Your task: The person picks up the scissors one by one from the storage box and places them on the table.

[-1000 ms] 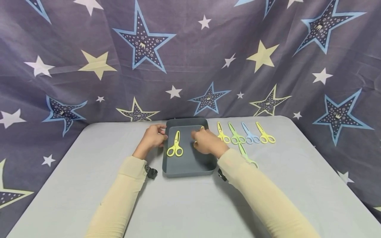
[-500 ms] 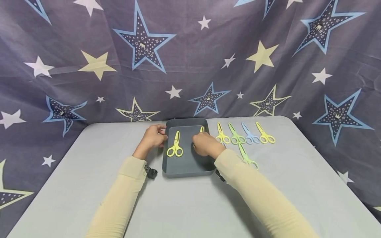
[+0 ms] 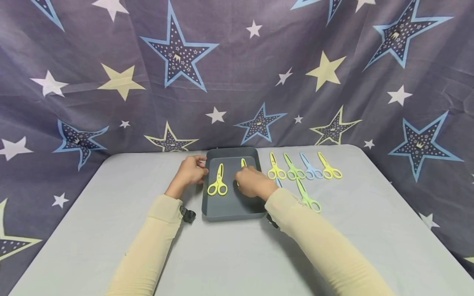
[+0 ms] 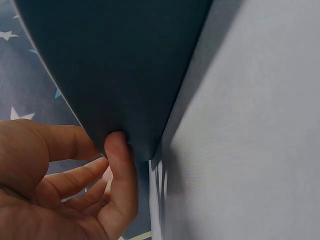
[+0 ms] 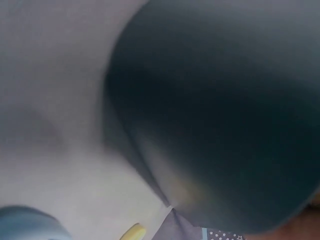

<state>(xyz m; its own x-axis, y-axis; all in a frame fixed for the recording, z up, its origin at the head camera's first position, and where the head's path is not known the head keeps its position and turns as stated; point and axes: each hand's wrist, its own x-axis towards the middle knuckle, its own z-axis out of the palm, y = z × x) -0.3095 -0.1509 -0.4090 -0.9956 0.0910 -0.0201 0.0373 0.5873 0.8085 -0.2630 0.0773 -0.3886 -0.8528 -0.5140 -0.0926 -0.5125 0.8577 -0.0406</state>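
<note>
A dark grey tray (image 3: 229, 209) stands on the table. Yellow scissors (image 3: 218, 183) lie in its left half, blades toward the back. My right hand (image 3: 253, 182) is over the tray's right half and holds a second pair of yellow scissors (image 3: 243, 163). Only the blade end shows; the handles are hidden under the hand. At the tray's left side my left hand (image 3: 190, 170) holds the rim. In the left wrist view, one finger (image 4: 119, 155) presses the outer wall (image 4: 115, 75) and another digit reaches the edge. The right wrist view is blurred and filled mostly by the tray wall (image 5: 210, 115).
Right of the tray, a row holds yellow scissors (image 3: 276, 167), green scissors (image 3: 294, 167), blue scissors (image 3: 312, 167) and more yellow scissors (image 3: 330, 167). Light green scissors (image 3: 305, 195) lie in front. Partly hidden blue scissors (image 3: 279, 182) show by the right sleeve. A star-patterned curtain (image 3: 237, 74) hangs behind.
My right hand has shifted left within the tray with the yellow scissors, closer to the pair lying there. More of their blade end shows now. The left hand has stayed at the rim.
</note>
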